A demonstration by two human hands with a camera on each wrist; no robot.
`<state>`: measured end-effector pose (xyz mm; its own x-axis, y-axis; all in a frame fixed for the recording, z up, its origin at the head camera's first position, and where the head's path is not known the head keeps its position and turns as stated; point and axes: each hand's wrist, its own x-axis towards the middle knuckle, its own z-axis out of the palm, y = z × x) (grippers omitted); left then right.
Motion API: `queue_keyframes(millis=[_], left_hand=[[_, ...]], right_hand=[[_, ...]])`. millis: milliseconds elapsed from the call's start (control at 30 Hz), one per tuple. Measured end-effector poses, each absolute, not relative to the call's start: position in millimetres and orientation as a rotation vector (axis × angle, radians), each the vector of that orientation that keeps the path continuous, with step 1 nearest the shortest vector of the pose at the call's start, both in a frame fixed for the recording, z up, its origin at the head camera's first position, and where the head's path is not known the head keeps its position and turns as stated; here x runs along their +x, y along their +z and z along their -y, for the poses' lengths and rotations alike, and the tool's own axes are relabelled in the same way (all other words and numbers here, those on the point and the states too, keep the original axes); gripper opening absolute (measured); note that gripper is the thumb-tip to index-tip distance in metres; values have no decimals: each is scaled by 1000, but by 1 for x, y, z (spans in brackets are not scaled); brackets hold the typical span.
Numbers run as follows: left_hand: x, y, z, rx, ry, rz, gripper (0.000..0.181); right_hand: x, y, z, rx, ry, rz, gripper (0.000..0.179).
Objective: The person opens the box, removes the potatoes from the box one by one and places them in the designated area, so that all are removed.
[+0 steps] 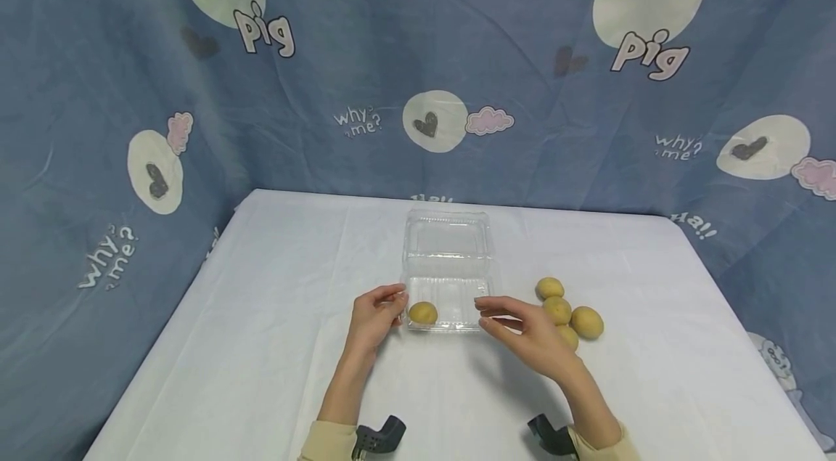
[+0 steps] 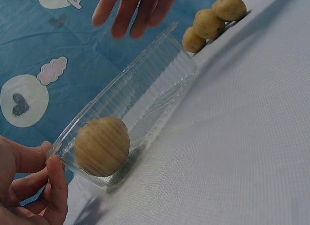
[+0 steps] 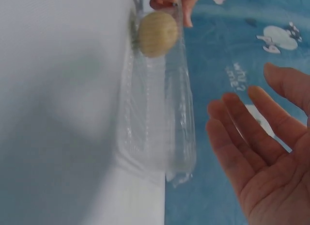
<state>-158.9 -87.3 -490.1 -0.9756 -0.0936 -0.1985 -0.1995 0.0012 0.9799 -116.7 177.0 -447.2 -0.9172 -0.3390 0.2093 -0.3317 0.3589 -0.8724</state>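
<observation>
A clear plastic clamshell box (image 1: 451,294) lies with its lid (image 1: 447,234) folded back toward the far edge. One potato (image 1: 423,313) sits in the left front corner of its base. My left hand (image 1: 377,312) pinches the left rim of the box between thumb and fingers, as the left wrist view shows close up. Past the box's right side hovers my right hand (image 1: 522,327), its fingers relaxed and nothing in them. In the right wrist view that hand (image 3: 271,142) shows its bare palm beside the box.
Several loose potatoes (image 1: 587,322) are grouped right of the box, one partly hidden behind my right hand. A white cloth (image 1: 261,316) covers the table. Behind it hangs a blue printed curtain (image 1: 326,69). Dark wrist-camera mounts (image 1: 382,435) stick out near both sleeves.
</observation>
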Motion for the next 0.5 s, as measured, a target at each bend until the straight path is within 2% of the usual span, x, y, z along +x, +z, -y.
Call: queue_keyframes(millis=[500], left_hand=[[-158, -490, 88, -301, 2140, -2170, 28]], right_hand=[[-146, -456, -147, -705, -1469, -2629, 32]])
